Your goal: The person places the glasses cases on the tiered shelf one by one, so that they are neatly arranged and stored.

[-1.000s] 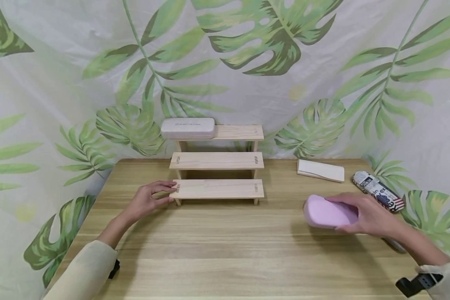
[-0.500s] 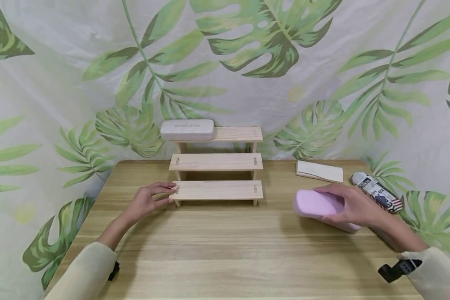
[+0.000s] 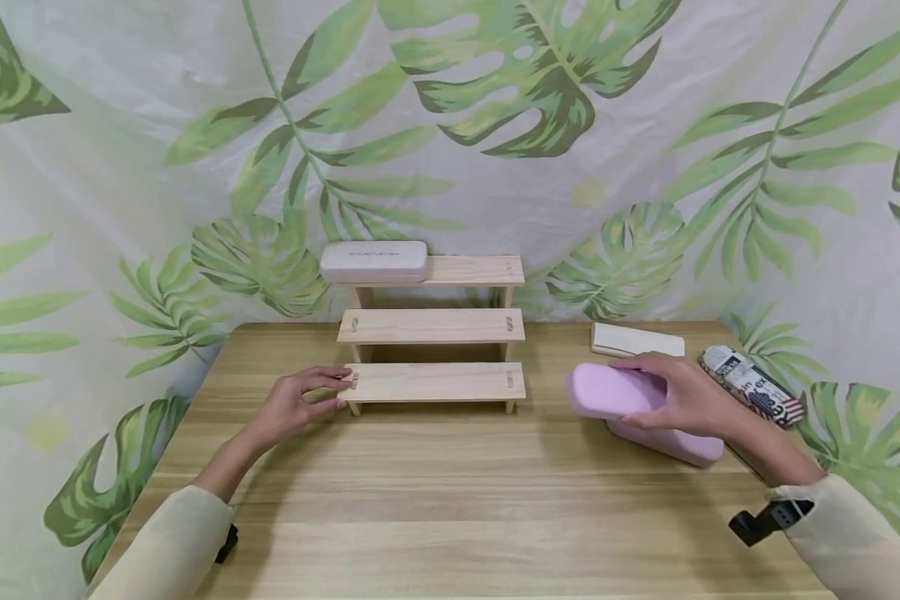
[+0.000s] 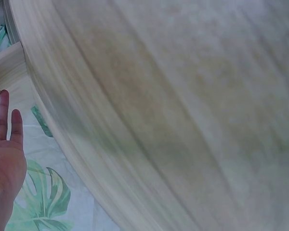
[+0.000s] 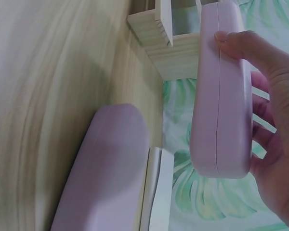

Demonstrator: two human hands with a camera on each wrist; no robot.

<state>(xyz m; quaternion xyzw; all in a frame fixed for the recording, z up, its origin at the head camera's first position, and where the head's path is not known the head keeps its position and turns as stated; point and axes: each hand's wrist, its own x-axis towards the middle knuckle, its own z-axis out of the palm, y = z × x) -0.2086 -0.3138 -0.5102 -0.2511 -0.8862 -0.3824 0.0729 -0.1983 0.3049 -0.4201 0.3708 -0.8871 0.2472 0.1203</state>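
Note:
A light wooden three-step display shelf (image 3: 435, 382) stands toward the back of the table. At its lowest step, my left hand (image 3: 300, 404) grips the left end, fingertips on top and thumb at the front corner. My right hand (image 3: 693, 396) holds a closed pink glasses case (image 3: 607, 390) above the table, right of the shelf. The right wrist view shows the thumb on one side of this case (image 5: 219, 106) and the other fingers behind it. Below it, a second pink glasses case (image 3: 671, 443) lies on the table. A white glasses case (image 3: 375, 261) rests on the top step's left half.
Back right on the table (image 3: 450, 500) lies a flat white case (image 3: 637, 338). Beside it is a newspaper-print glasses case (image 3: 753, 385) near the right edge. Another item under my right forearm is mostly hidden. A leaf-patterned curtain (image 3: 495, 200) hangs right behind the shelf.
My right hand has carried the pink glasses case leftward and a little farther back, uncovering the second pink case beneath. The left hand stays on the shelf.

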